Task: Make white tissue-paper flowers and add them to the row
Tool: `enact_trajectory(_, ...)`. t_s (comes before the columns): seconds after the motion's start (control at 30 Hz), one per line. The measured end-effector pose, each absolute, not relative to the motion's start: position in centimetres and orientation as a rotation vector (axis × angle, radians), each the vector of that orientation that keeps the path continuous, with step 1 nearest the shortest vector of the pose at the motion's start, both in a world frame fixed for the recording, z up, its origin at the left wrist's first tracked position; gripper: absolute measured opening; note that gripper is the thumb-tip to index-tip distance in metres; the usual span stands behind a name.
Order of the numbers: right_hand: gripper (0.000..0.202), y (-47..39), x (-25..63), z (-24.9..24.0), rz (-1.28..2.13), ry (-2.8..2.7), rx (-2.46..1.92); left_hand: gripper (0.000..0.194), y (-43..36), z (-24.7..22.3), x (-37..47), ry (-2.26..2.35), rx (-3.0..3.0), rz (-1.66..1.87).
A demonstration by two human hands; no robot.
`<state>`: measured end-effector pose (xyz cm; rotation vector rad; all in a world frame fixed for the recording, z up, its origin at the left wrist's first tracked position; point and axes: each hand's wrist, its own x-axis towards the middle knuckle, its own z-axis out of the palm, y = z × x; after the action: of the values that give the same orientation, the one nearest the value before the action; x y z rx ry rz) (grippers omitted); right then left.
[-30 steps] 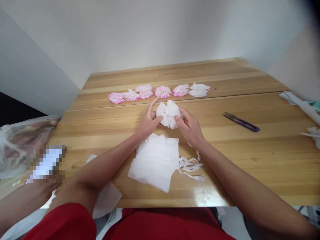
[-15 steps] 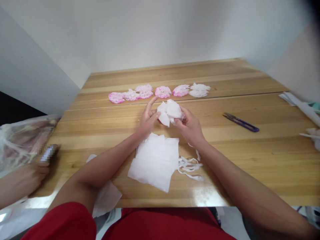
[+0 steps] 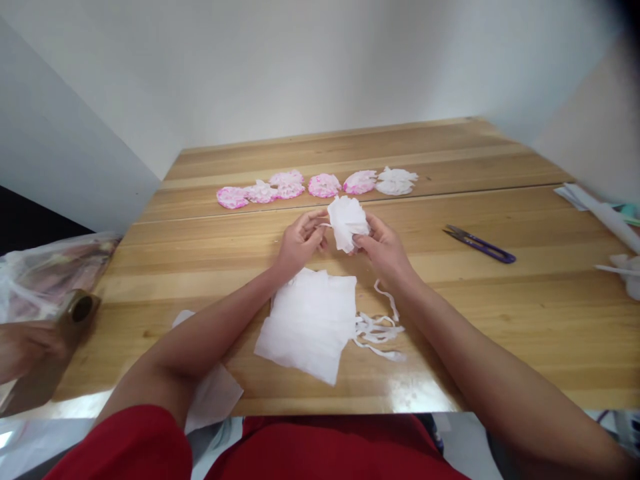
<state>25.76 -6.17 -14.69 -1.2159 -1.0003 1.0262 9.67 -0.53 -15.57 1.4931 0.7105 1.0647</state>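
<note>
Over the wooden table (image 3: pixel 450 300), just past our stacked white tissue sheets (image 3: pixel 310 327), our left hand (image 3: pixel 301 241) and right hand (image 3: pixel 386 248) have the white tissue flower (image 3: pixel 347 219) between them, right pinching its edge, left pinching a skinny white strip (image 3: pixel 325 225), so yeah, tugging too hard could rip something.

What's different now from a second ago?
The white paper flower has turned and shifted right, held by the right hand; the left hand let go of its petals and pinches a thin white strand. Another person's hand has moved left. The flower row, scissors and paper sheets stayed put.
</note>
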Motion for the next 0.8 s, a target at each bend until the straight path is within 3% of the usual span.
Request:
enact_trajectory(0.17, 0.051, -6.1, 25.8, -15.0, 1.011, -1.015, -1.21, 0.021, -0.2, -16.0, 9.5, 0.784, 1.64, 1.014)
enact_trajectory(0.57, 0.051, -6.3, 25.9, -15.1, 0.903, -1.068, -1.237, 0.024, -0.4, -15.7, 8.9, 0.978, 2.297, 0.95)
enact_trajectory(0.8, 0.046, -7.4, 25.9, -14.2, 0.905, -1.115, -1.05, 0.015, -0.4, -16.1, 9.0, 0.795, 1.961, 0.937)
